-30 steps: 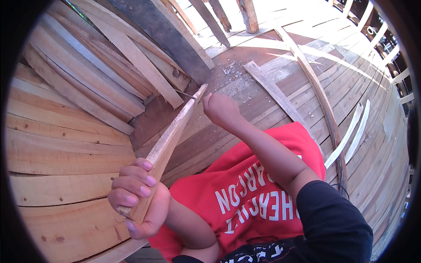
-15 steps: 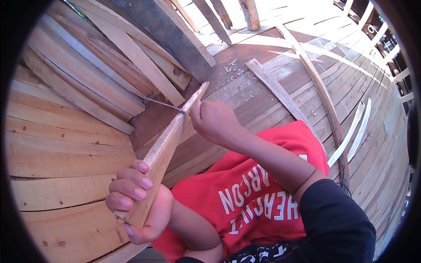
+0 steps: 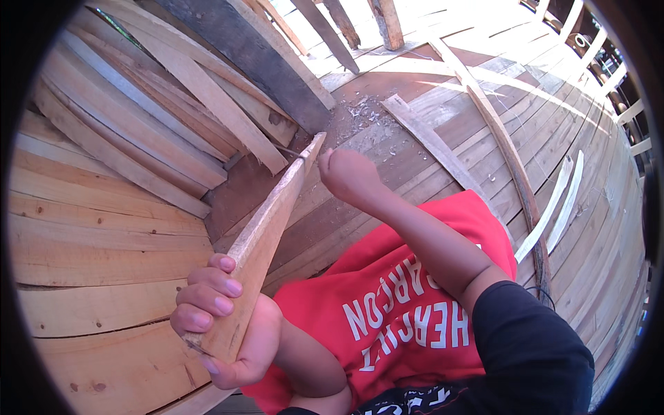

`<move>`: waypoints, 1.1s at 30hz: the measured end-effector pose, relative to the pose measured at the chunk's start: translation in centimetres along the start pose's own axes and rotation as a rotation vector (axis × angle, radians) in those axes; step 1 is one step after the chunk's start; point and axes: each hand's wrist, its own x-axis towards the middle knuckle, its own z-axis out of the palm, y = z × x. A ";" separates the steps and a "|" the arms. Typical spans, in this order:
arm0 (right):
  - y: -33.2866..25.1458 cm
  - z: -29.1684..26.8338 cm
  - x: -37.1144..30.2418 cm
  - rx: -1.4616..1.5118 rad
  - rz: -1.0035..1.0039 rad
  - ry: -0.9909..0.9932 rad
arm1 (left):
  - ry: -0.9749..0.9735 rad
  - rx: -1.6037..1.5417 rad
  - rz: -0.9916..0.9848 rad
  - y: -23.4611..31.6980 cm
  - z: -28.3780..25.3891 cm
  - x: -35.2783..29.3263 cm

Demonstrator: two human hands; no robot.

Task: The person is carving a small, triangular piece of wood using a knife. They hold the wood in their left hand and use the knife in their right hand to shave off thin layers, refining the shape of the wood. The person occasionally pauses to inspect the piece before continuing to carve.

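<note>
Fingers (image 3: 211, 297) of my left hand (image 3: 228, 332) clamp stick (image 3: 266, 238) base; long axis runs up-right toward right hand (image 3: 349, 173), fisted beside tip, contents hidden.

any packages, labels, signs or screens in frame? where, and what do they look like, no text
No packages, labels, signs or screens in view.
Only print: white block lettering on the red garment at lower centre, below the right hand.
Left hand grips a bare wooden strip, unmarked.
</note>
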 end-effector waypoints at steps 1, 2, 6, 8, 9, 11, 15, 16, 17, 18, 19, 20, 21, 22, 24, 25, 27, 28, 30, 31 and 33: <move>-1.7 -0.6 -0.9 -0.025 -0.063 -0.049 | -0.025 0.006 0.008 0.0 -0.1 -0.2; -2.6 -0.6 -1.4 0.022 -0.044 -0.048 | -0.040 0.015 0.014 0.2 0.0 -0.6; 0.2 0.8 0.0 0.112 -0.023 0.029 | 0.071 0.056 0.035 -0.1 1.1 -0.1; -0.3 0.3 -0.1 0.110 -0.038 0.018 | 0.154 0.097 0.043 -0.1 0.5 0.0; -2.6 -0.5 -1.5 0.099 -0.045 -0.025 | 0.167 0.119 0.051 -0.1 0.0 0.0; -3.9 -0.9 -2.4 0.111 -0.036 -0.034 | 0.198 0.149 0.058 0.0 0.0 -0.2; -0.5 0.4 -0.6 0.110 0.026 0.023 | 0.193 0.123 0.059 -0.3 0.9 0.1; 0.1 0.5 0.0 0.090 0.047 0.024 | 0.204 0.133 0.056 -0.3 1.1 0.1; -1.2 0.1 -0.6 0.076 0.008 0.002 | 0.219 0.158 0.050 -0.2 0.7 0.1; -2.8 -0.3 -1.6 0.062 -0.030 -0.020 | 0.207 0.157 0.053 -0.2 0.3 0.1; -3.8 -0.5 -2.4 0.042 -0.069 -0.048 | 0.204 0.156 0.054 0.0 0.0 0.0; -2.5 0.1 -1.7 0.056 -0.040 0.002 | 0.197 0.141 0.055 0.0 0.4 -0.2; -0.2 1.5 -0.3 0.070 -0.011 0.051 | 0.181 0.134 0.049 0.0 0.7 -0.2; -0.2 1.1 0.3 0.086 0.011 0.100 | 0.165 0.131 0.049 -0.2 0.8 -0.1; -0.5 0.6 -0.6 0.062 -0.004 0.061 | 0.157 0.131 0.056 -0.2 0.9 0.0; -1.5 0.0 -1.1 0.059 -0.008 0.042 | 0.155 0.139 0.061 -0.3 0.6 0.1; -3.1 -0.2 -2.3 0.059 -0.063 0.000 | 0.153 0.152 0.054 -0.2 -0.2 -0.1; -3.5 -0.2 -2.5 0.052 -0.102 -0.023 | 0.154 0.150 0.057 -0.1 -0.3 -0.1; 0.4 1.0 -0.3 0.125 -0.033 0.028 | 0.146 0.125 0.049 -0.1 0.6 -0.2; -0.1 0.3 0.4 0.168 -0.010 0.050 | 0.142 0.126 0.054 -0.2 0.6 0.0; -1.5 -0.1 -0.8 0.115 -0.033 0.000 | 0.149 0.134 0.064 -0.3 0.6 0.2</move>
